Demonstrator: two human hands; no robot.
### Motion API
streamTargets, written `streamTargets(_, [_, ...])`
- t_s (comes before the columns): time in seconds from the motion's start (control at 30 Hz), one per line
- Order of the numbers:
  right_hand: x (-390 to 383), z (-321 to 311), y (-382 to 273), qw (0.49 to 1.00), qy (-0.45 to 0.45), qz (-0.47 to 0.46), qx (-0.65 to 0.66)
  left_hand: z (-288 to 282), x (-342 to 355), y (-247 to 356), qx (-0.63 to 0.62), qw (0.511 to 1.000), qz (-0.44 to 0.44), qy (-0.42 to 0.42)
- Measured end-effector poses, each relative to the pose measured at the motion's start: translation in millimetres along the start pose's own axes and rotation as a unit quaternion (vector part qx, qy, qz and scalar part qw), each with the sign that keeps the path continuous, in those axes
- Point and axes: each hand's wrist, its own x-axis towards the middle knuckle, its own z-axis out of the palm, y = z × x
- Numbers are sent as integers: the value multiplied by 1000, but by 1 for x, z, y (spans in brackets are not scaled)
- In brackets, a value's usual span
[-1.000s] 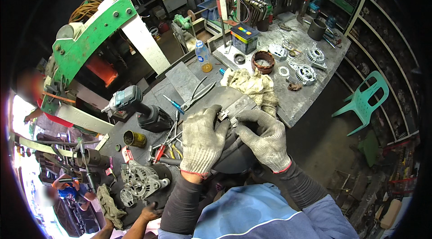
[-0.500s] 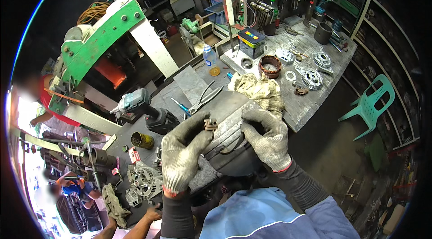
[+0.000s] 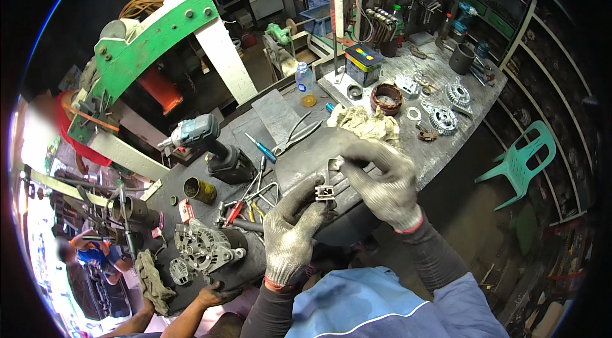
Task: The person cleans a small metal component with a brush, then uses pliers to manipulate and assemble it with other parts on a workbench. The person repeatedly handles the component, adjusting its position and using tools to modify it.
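Note:
In gloves with red cuffs, both my hands are up over the near side of the workbench. My left hand (image 3: 292, 233) pinches a small, blocky metal part (image 3: 325, 193) with a notched, shiny edge. Just to its right, my right hand (image 3: 386, 188) is closed in a pinch near the top of that part. A small greyish bit shows at its fingertips, too little to name. Beneath the hands lies a dark, rounded surface (image 3: 306, 153). Long-handled pliers (image 3: 298, 136) and a blue screwdriver (image 3: 261, 147) rest just beyond.
A cordless impact wrench (image 3: 210, 147), a tin can (image 3: 200, 190) and an opened alternator (image 3: 207, 245) stand left. A co-worker's hand (image 3: 213, 295) is near the alternator. Cream rags (image 3: 363, 124), a copper-wound stator (image 3: 386, 100) and metal housings (image 3: 442, 119) lie right. A green chair (image 3: 523, 159) stands beyond.
My hands have come closer together, the right moving in beside the small metal part. That part is turned differently. The view has shifted, showing red-handled and yellow-handled tools left of my left hand.

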Motion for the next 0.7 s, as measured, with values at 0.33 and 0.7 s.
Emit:
streamTargets(0.33, [11, -41, -39, 937, -175, -234, -191, -6, 1, 16, 7, 996, -49, -70])
streamTargets(0.7, [13, -41, -46, 898, -211, -290, -256, -6, -2, 21, 109, 990, 11, -87])
